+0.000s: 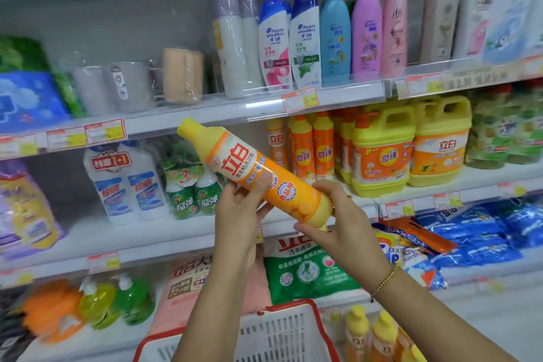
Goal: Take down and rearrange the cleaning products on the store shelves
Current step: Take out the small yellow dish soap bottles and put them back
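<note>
An orange and yellow dish-soap bottle (249, 173) is tilted in front of the middle shelf, cap pointing up and left. My left hand (241, 208) grips its middle from below, thumb across the label. My right hand (332, 220) holds the bottle's base, fingers curled around the bottom end. More of the same orange bottles (311, 150) stand on the middle shelf behind, next to two large yellow jugs (411, 147).
A red and white basket (279, 332) sits below my hands. Shampoo bottles (305, 41) line the top shelf. White and green refill packs (155, 182) stand on the middle shelf at left. Detergent bags (305, 270) and blue packets (484, 232) fill the lower shelf.
</note>
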The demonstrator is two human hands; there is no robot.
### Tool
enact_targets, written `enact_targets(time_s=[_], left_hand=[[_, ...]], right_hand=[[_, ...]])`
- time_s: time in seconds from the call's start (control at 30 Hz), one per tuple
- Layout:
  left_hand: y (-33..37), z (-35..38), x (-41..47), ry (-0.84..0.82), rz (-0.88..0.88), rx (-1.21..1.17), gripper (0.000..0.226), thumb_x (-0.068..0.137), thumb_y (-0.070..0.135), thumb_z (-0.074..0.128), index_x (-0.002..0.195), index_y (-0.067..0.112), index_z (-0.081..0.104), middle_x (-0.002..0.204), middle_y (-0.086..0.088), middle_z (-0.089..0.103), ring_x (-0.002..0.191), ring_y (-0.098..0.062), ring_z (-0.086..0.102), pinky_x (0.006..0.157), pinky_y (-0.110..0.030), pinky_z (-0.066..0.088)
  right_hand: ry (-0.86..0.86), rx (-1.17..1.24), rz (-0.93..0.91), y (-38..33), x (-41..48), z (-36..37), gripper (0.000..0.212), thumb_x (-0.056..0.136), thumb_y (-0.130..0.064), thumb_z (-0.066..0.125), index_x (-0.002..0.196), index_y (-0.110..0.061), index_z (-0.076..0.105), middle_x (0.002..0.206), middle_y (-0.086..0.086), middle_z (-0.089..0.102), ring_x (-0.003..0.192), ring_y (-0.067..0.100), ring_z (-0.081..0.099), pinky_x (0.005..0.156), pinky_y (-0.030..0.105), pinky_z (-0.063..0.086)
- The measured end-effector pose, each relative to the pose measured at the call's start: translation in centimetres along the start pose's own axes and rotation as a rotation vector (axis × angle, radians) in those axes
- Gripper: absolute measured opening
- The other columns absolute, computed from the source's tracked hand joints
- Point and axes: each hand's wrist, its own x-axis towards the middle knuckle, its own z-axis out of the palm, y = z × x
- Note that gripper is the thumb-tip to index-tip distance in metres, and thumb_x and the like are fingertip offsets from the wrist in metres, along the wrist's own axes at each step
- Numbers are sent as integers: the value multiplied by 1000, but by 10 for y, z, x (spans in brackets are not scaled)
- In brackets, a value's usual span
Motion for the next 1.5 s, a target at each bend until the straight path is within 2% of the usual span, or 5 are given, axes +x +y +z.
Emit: enact_targets(time_s=[0.37,0.73,1.03,1.2,1.5], left_hand=[[7,-3,3,-163,51,-406,78,56,43,87,123,19,55,107,-4,68,101,-21,65,78,-37,56],[-2,7,-8,149,75,-21,70,61,27,76,125,23,49,108,-1,66,85,-4,70,62,-22,56],[26,-31,34,-179,-220,-340,97,60,41,86,141,6,45,130,-17,57,112,-28,60,88,-45,55],[14,-33,39,-112,-325,-417,67,74,32,66,133,3,51,110,-17,69,90,-23,70,73,-38,60],[-4,-32,39,-87,-485,-248,57,80,34,63,124,-1,55,93,-16,73,80,-22,73,62,-34,60]], right_hand=[[-672,1414,583,-10,10,-14,57,79,-42,69,121,-7,53,90,28,62,73,32,58,57,25,55],[-197,-319,-9,-28,-2,2,67,76,-41,73,129,-33,34,110,-11,57,94,7,58,61,10,35],[-841,1286,496,-23,3,-8,66,72,-30,76,126,-4,47,101,31,64,84,38,67,74,42,57],[-1156,1647,547,-18,5,-2,62,89,-41,58,116,14,53,100,38,61,86,41,67,76,42,58],[-1032,1691,664,-2,7,3,61,84,-41,64,114,12,57,97,36,61,78,39,68,69,39,59]])
